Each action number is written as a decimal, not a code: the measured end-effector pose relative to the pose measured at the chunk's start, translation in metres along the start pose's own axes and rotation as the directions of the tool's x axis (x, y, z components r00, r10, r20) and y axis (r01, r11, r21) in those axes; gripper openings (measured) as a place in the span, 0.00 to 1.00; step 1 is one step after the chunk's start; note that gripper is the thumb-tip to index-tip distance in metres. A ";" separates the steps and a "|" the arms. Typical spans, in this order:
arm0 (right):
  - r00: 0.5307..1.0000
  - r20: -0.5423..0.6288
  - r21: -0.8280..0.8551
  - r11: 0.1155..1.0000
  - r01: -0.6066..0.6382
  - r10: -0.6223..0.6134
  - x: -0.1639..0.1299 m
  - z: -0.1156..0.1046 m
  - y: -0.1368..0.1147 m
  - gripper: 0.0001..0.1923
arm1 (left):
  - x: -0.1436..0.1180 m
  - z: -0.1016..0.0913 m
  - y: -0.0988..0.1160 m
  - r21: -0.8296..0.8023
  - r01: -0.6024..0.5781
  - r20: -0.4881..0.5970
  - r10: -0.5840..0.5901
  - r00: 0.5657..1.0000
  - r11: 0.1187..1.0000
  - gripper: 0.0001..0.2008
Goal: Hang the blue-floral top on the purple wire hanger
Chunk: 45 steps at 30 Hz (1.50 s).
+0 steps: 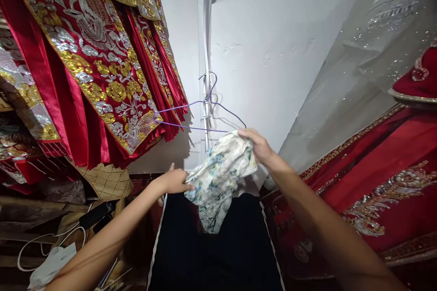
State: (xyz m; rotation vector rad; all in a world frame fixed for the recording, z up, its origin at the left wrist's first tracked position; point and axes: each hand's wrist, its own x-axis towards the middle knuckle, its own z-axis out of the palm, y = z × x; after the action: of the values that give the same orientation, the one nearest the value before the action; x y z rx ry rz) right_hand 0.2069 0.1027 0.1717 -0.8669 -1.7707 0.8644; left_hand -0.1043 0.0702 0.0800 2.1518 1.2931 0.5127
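Observation:
A pale cloth with a blue-green floral print [218, 177] hangs bunched between both my hands. My right hand [260, 145] pinches its upper edge, just below the right end of a thin purple wire hanger [191, 104]. My left hand [175, 181] grips the cloth's lower left part. The hanger hangs by its hook on a white strip [206, 45] running down the white wall. Whether the cloth touches the hanger's bottom wire I cannot tell.
Red garments with gold and silver embroidery [95, 63] hang at the left, close to the hanger. More red embroidered fabric [382, 182] and a sheer sequined veil [368, 54] fill the right. A dark board with white edges [211, 254] lies below. White cable [51, 241] and clutter sit lower left.

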 end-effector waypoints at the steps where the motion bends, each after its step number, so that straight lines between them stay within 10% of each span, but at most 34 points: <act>1: 0.999 -0.020 -0.075 0.996 0.040 -0.042 0.007 -0.008 0.002 0.17 | -0.001 -0.008 -0.008 0.072 0.038 -0.044 -0.035 0.998 0.997 0.18; 5: 0.980 -0.124 -0.388 0.917 0.097 -0.155 0.037 -0.012 0.031 0.13 | 0.003 -0.038 -0.024 0.169 0.049 -0.231 -0.009 0.973 0.984 0.10; 11: 0.991 -0.101 -0.367 0.929 0.045 -0.088 0.060 0.012 0.086 0.26 | 0.008 -0.065 -0.007 0.351 -0.002 -0.306 0.117 0.945 0.937 0.10; 19: 0.993 -0.024 -0.538 0.839 0.081 -0.112 0.021 -0.026 0.063 0.14 | -0.003 -0.085 0.011 0.534 0.153 -0.270 -0.004 0.963 0.831 0.15; 26: 0.987 -0.043 -0.458 0.881 0.116 -0.152 -0.002 -0.035 0.031 0.09 | 0.018 -0.101 0.039 0.486 -0.050 -0.383 0.265 0.885 0.872 0.05; 34: 0.989 -0.037 -0.322 0.939 0.122 -0.142 -0.024 -0.004 0.020 0.18 | 0.062 -0.110 0.063 0.054 -0.463 -0.510 0.423 0.749 0.885 0.11; 41: 0.886 -0.457 -0.433 0.890 -0.144 -0.079 -0.015 -0.068 0.012 0.39 | 0.063 -0.120 0.052 0.102 -0.400 -0.528 0.390 0.754 0.911 0.15; 45: 0.937 -0.252 -0.149 0.947 -0.285 0.243 -0.006 -0.113 -0.003 0.23 | 0.059 -0.129 0.054 -0.039 -0.383 -0.567 0.295 0.769 0.923 0.13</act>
State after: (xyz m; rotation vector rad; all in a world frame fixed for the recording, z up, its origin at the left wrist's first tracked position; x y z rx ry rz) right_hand 0.3137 0.1163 0.2056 -1.2978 -1.5671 0.7421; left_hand -0.1163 0.1382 0.2153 2.1911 1.0745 1.4319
